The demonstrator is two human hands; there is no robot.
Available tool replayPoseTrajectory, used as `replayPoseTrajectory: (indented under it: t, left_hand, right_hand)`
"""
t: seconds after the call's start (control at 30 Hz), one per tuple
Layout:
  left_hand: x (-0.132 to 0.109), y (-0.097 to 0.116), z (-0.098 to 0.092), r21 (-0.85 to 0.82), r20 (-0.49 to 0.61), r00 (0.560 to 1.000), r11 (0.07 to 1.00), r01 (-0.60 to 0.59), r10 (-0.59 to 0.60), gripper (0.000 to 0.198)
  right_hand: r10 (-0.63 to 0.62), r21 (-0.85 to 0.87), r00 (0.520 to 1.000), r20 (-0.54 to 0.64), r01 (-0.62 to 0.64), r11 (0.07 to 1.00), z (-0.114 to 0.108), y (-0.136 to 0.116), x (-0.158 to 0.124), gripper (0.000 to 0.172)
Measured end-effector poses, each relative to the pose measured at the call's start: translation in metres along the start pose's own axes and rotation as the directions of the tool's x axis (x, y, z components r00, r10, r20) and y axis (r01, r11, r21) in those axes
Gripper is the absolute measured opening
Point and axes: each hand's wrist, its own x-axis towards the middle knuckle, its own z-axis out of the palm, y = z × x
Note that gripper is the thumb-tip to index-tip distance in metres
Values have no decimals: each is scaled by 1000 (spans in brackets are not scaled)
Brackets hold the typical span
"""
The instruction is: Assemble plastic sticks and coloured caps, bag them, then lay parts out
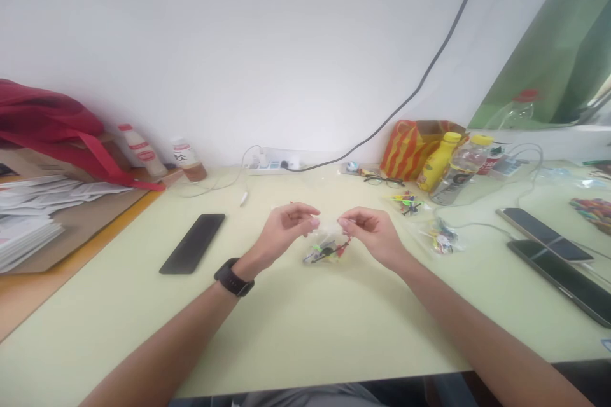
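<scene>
your right hand (pixel 377 233) pinches the bag (pixel 329 245); the grip of your left hand (pixel 287 229) is unclear. uneven pulling could spill the plastic pieces (pixel 326 253).

Can't read any txt for sure from where I sit. Dark characters on the white label of the brown-drink bottle (pixel 185 156), too blurry for me. Big pale mark on the clear bottle (pixel 456 178) w/ yellow cap, maybe a "G", can't confirm. Red label on the milky bottle (pixel 146 154), illegible. Print on my L-side papers (pixel 28 229), too small. Blue mark (pixel 606 344) at R edge, cut off.
</scene>
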Motion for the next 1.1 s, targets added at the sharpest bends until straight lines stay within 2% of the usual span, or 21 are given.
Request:
replayPoseTrajectory:
  t: [0.17, 0.33, 0.47, 0.6, 0.7, 0.83, 1.0, 1.1]
  left_hand:
    - [-2, 3, 8, 60, 10, 999, 998, -34, 34, 23]
    - [-4, 6, 12, 10, 40, 999, 1000, -20, 19, 23]
    - [-1, 3, 6, 17, 39, 999, 1000, 2, -3, 24]
    - [5, -8, -5, 59, -17, 1000, 998, 11, -10, 26]
    - [9, -17, -11, 33, 7, 1000, 999, 24, -24, 27]
    - [12, -24, -15, -30, 31, 999, 999, 18, -17, 27]
    - [14, -32, -18, 2, -21, 1000, 1000, 6, -6, 25]
    - [15, -38, -20, 11, -41, 999, 1000, -1, 1, 25]
  right_hand:
    - [-53, -14, 999, -8, 53, 999, 5, -4, -3, 21]
    - [40, 4, 996, 80, -41, 999, 12, -12, -6, 26]
    - [37, -36, 999, 31, -36, 999, 9, -11, -2, 24]
    - [108, 66, 994, -6, -108, 992, 3, -1, 3, 27]
    - [145, 95, 989, -28, -142, 985, 0, 5, 6, 28]
    - [172, 145, 984, -42, -165, 976, -5, 11, 8, 25]
    - [211, 239, 977, -45, -194, 951, -10, 21, 11, 26]
    - [191, 251, 980, -59, -170, 953, -11, 26, 12, 23]
